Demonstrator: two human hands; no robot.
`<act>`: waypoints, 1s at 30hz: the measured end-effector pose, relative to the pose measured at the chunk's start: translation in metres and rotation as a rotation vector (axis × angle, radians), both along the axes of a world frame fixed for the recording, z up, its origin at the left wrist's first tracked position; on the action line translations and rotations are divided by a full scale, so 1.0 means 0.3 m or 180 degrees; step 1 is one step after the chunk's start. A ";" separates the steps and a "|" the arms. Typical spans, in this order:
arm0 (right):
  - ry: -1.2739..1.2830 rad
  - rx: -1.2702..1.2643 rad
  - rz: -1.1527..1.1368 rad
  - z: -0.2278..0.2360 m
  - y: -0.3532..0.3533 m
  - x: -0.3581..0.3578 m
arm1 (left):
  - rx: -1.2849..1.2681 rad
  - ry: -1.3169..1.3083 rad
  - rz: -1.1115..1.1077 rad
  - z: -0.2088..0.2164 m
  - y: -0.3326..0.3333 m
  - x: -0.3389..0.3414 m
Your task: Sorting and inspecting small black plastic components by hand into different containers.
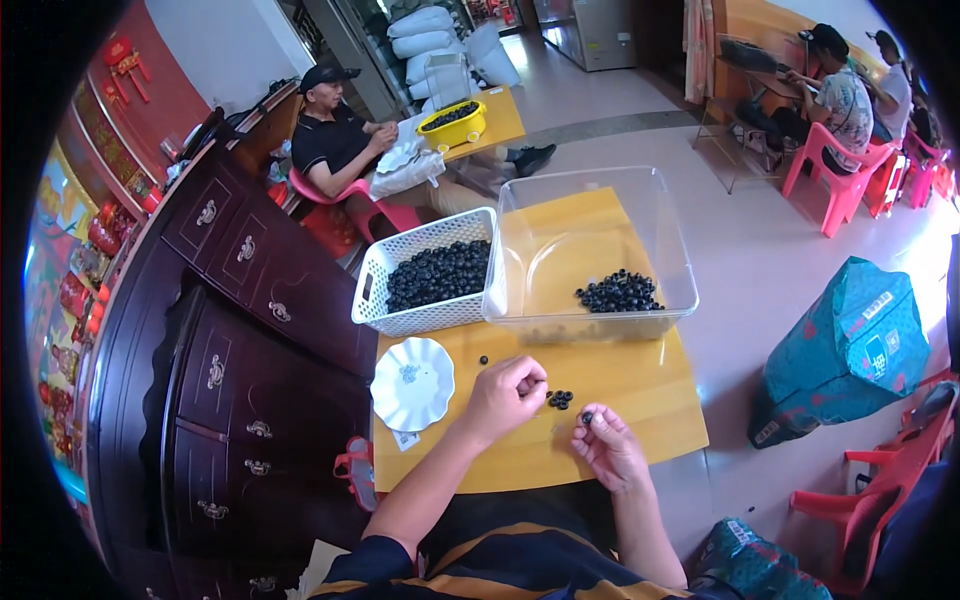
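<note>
My left hand is closed in a pinch above the yellow table; whatever its fingertips hold, if anything, is too small to make out. Between thumb and fingers of my right hand is a small black round piece, held up near the table's front edge. A little cluster of similar black pieces lies on the tabletop between my hands. One loose black piece sits apart, beyond my left hand. Farther back stand a white perforated basket full of such pieces and a clear plastic bin with a small heap.
A white scalloped plate is at the table's left. Dark wooden drawers stand beyond it. To the right are a large teal bag and a red chair. A seated person works by a yellow tub.
</note>
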State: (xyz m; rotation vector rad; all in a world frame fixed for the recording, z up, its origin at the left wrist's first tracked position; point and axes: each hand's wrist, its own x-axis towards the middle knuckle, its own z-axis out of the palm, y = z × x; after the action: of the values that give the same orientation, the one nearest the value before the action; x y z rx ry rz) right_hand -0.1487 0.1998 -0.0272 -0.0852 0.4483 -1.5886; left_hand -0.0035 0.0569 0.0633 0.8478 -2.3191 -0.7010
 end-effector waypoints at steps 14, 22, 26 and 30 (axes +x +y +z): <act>0.0149 -0.0164 0.0077 -0.068 0.016 0.014 | 0.0344 0.0568 -0.0817 0.035 0.179 -0.051; 0.0220 -0.0391 0.0290 -0.022 -0.012 0.032 | 0.0461 0.0466 -0.0754 0.000 0.180 -0.033; 0.0270 -0.0330 0.0236 -0.019 0.000 0.021 | 0.0558 0.0435 -0.0749 0.000 0.175 -0.040; 0.0283 -0.0391 0.0272 -0.023 -0.006 0.038 | 0.0991 0.0577 -0.0524 -0.004 0.180 -0.014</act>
State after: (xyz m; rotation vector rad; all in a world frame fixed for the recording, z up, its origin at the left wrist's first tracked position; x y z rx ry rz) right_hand -0.1374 0.1980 -0.0340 -0.2660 0.4105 -1.5316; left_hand -0.0077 0.1107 0.0622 0.6951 -2.1643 -1.1830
